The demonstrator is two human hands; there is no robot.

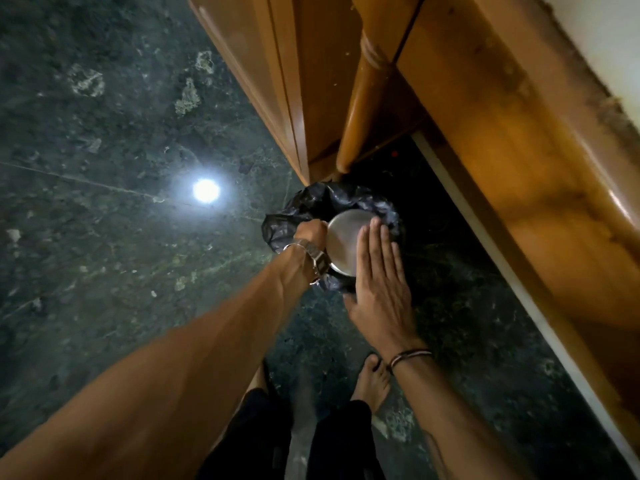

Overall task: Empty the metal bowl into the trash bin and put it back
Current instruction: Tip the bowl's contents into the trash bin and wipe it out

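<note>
The metal bowl [343, 237] is turned upside down over the trash bin [287, 223], which is lined with a black plastic bag. Only the bowl's shiny underside shows; what is inside it is hidden. My left hand [311, 233] grips the bowl's left rim, a metal watch on that wrist. My right hand [379, 271] is flat with fingers together, its fingertips resting against the bowl's base on the right side.
The bin stands on a dark green stone floor [121, 150] beside a wooden cabinet [277, 81] and a wooden counter front [519, 150]. A ceiling lamp's reflection [206, 190] glares on the floor. My bare foot [372, 382] is just below the bin.
</note>
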